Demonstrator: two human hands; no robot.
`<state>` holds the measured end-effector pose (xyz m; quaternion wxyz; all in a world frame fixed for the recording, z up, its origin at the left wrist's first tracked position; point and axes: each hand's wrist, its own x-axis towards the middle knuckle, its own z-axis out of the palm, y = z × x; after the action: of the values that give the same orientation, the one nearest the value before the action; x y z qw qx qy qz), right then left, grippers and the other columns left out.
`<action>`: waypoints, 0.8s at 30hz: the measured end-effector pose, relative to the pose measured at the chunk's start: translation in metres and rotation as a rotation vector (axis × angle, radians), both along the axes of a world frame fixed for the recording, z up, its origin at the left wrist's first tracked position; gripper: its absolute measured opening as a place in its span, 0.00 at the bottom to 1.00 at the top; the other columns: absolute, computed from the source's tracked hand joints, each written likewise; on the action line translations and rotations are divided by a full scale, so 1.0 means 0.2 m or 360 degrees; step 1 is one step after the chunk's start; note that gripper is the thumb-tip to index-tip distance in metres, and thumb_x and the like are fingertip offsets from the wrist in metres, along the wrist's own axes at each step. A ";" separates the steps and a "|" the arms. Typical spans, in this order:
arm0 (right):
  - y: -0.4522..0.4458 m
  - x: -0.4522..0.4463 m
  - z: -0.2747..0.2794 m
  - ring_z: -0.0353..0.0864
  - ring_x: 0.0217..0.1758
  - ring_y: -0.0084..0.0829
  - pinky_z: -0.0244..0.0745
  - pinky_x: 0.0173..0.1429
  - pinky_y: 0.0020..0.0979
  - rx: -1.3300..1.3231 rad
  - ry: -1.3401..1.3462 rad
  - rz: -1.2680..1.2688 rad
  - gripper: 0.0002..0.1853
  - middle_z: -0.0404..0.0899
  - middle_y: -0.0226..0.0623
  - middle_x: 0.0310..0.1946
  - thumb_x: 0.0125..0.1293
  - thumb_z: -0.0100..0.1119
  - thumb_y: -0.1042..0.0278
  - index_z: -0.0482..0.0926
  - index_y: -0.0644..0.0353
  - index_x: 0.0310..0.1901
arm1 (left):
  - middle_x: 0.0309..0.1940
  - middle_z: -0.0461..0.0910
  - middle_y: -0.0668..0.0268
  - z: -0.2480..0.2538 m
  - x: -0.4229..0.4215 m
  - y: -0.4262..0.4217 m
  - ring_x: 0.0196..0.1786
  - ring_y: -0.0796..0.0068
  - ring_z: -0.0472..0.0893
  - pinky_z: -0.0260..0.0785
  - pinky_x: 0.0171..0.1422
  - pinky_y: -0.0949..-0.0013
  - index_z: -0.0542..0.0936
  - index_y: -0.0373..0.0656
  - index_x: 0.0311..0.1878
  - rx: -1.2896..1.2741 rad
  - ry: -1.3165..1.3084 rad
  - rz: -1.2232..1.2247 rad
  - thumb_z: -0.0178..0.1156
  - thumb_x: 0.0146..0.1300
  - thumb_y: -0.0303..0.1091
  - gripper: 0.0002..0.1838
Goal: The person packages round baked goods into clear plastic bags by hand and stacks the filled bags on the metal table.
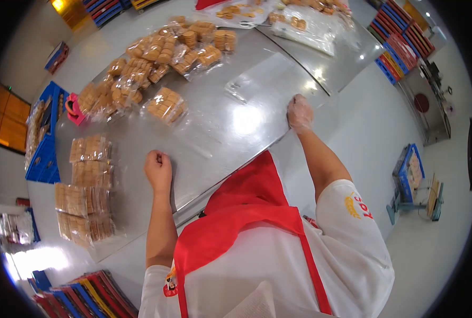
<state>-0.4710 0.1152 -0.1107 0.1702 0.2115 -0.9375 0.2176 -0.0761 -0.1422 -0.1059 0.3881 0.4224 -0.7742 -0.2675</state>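
Observation:
My left hand (158,168) is bare and closed, resting on the steel table (209,164) between the stacked biscuit packs (90,177) and the table's front edge. If it holds anything, that is hidden. My right hand (300,112) wears a clear plastic glove and is curled closed at the table's right edge, its contents not visible. One clear pack of biscuits (166,105) lies alone above my left hand. Beyond it spreads a heap of bagged biscuits (154,50). Flat clear plastic (257,79) lies on the steel to the left of my right hand.
A pink object (75,109) sits at the table's left edge beside a blue crate (48,138). Scissors (250,24), plastic bags (312,40) and loose biscuits (238,10) lie at the far side. Stacked crates (402,37) stand at the right.

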 end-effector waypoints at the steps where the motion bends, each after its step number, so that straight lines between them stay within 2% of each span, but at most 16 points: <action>1: 0.00 -0.02 -0.01 0.83 0.42 0.54 0.78 0.46 0.50 0.0003 0.0019 -0.0009 0.10 0.83 0.49 0.40 0.70 0.50 0.62 0.79 0.57 0.39 | 0.22 0.75 0.63 -0.01 0.00 -0.01 0.24 0.72 0.73 0.68 0.32 0.67 0.77 0.36 0.31 0.0050 0.0049 0.0007 0.62 0.59 0.27 0.05; 5: -0.01 -0.01 0.05 0.83 0.41 0.54 0.77 0.45 0.52 0.0091 -0.0115 -0.0130 0.11 0.84 0.48 0.38 0.71 0.49 0.61 0.78 0.57 0.39 | 0.21 0.75 0.63 -0.03 0.01 -0.02 0.23 0.72 0.74 0.68 0.31 0.67 0.77 0.36 0.31 0.0143 0.0111 0.0060 0.63 0.58 0.27 0.05; 8: 0.02 -0.05 0.04 0.83 0.42 0.54 0.77 0.46 0.51 -0.0004 -0.0028 0.0012 0.12 0.84 0.48 0.38 0.72 0.50 0.60 0.79 0.57 0.40 | 0.21 0.75 0.63 0.01 -0.01 0.01 0.23 0.72 0.73 0.68 0.31 0.67 0.77 0.36 0.31 0.0126 0.0006 0.0117 0.63 0.59 0.27 0.05; 11: 0.01 -0.05 0.05 0.82 0.44 0.54 0.77 0.47 0.49 -0.0033 -0.0185 -0.0071 0.12 0.84 0.49 0.40 0.71 0.51 0.60 0.81 0.58 0.43 | 0.21 0.74 0.63 0.04 -0.04 0.01 0.23 0.72 0.73 0.68 0.31 0.67 0.77 0.37 0.30 0.0127 0.0012 0.0143 0.63 0.59 0.27 0.06; 15: 0.05 -0.07 0.01 0.82 0.43 0.54 0.77 0.48 0.48 -0.0112 -0.0104 0.0044 0.13 0.84 0.49 0.40 0.71 0.52 0.59 0.81 0.58 0.43 | 0.22 0.74 0.63 0.03 -0.02 0.02 0.23 0.72 0.73 0.68 0.31 0.67 0.76 0.37 0.30 0.0196 -0.0026 0.0118 0.63 0.59 0.27 0.06; 18: 0.05 -0.10 0.01 0.83 0.42 0.53 0.77 0.46 0.47 -0.0085 -0.0049 0.0061 0.11 0.84 0.48 0.39 0.70 0.53 0.61 0.81 0.58 0.41 | 0.23 0.75 0.63 0.02 -0.03 0.02 0.23 0.73 0.73 0.68 0.31 0.67 0.76 0.37 0.31 0.0074 -0.0052 0.0117 0.62 0.60 0.26 0.05; 21: 0.04 -0.09 0.02 0.82 0.41 0.53 0.76 0.45 0.47 -0.0077 -0.0033 0.0095 0.10 0.84 0.48 0.39 0.69 0.55 0.63 0.82 0.58 0.41 | 0.30 0.77 0.59 0.05 0.00 0.08 0.29 0.67 0.77 0.71 0.35 0.65 0.77 0.36 0.34 0.0092 0.0129 -0.0020 0.62 0.59 0.24 0.03; 24: 0.04 -0.07 0.02 0.82 0.41 0.53 0.76 0.45 0.47 -0.0080 -0.0053 0.0082 0.10 0.84 0.49 0.39 0.69 0.55 0.63 0.82 0.59 0.41 | 0.41 0.78 0.57 0.10 -0.04 0.06 0.44 0.57 0.79 0.73 0.47 0.58 0.80 0.38 0.38 -0.0424 0.0059 -0.0192 0.62 0.57 0.21 0.06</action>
<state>-0.4857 0.1236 -0.1067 0.1543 0.2275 -0.9287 0.2487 -0.0836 -0.1296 -0.0856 0.4381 0.3150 -0.8195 -0.1930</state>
